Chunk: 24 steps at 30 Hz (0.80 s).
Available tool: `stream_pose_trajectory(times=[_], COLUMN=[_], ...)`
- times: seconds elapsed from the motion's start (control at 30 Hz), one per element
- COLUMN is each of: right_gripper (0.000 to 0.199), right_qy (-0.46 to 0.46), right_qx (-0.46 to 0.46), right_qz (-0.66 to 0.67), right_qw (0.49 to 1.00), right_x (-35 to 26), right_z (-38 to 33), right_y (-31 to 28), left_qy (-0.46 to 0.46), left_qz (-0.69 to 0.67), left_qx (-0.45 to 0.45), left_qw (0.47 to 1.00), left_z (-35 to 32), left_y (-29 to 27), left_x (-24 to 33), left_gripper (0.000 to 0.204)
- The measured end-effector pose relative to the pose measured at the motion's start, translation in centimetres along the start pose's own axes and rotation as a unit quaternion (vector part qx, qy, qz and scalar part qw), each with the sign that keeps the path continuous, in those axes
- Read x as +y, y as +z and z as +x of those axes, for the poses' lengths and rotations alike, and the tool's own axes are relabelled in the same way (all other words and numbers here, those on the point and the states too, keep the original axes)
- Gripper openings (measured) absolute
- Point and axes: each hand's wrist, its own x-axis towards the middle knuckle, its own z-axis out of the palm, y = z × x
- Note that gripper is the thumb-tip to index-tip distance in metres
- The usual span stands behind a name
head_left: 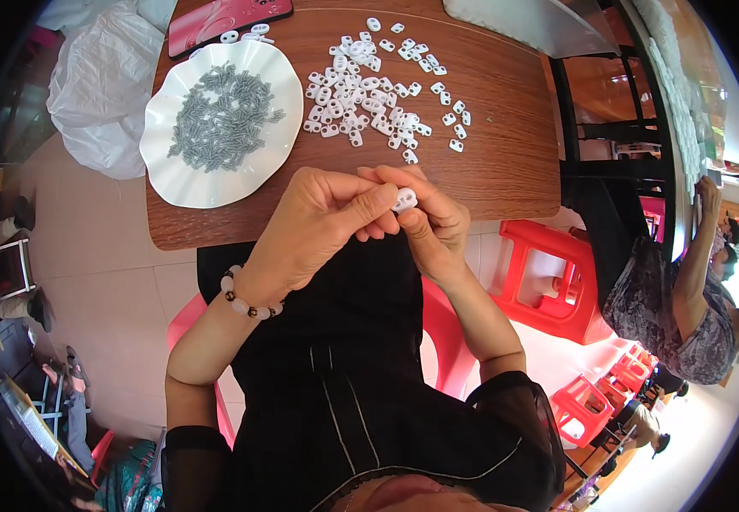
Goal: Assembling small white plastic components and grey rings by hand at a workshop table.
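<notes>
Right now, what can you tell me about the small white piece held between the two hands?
The small white plastic piece is a rounded, glossy oval part with what look like two small holes on its face, like the loose white pieces scattered on the wooden table. It is held just past the table's near edge, above the person's lap, pinched between the left hand's thumb and the right hand's fingertips. Fingers hide its back and lower edge.

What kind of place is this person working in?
Probably an informal workshop for small hand assembly. Both hands pinch one white plastic piece over a wooden table bearing a heap of such pieces and a white dish of grey springs. Red plastic stools stand nearby.
</notes>
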Motion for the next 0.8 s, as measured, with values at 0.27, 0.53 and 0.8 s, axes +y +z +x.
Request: stream_pose_trajectory(times=[0.27, 0.53, 0.8], right_gripper=[0.039, 0.038, 0.039], right_qy=[0.051, 0.074, 0.075], right_qx=[0.015, 0.028, 0.067], right_qz=[0.059, 0.047, 0.057], right_qw=[0.997, 0.996, 0.993], right_x=[0.0, 0.1, 0.5], right_z=[0.2, 0.3, 0.4], right_y=[-0.1, -1.0, -1.4], left_qy=[0.021, 0.084, 0.135], left_qz=[-0.003, 0.037, 0.071], left_qx=[0.025, 0.066, 0.062], left_qw=[0.999, 0.994, 0.986], left_z=[0.9, 1.9, 3.3], left_y=[-0.1, 0.7, 1.0], left_x=[-0.9, -1.6, -2.3], left_gripper=[0.026, 0.024, 0.023])
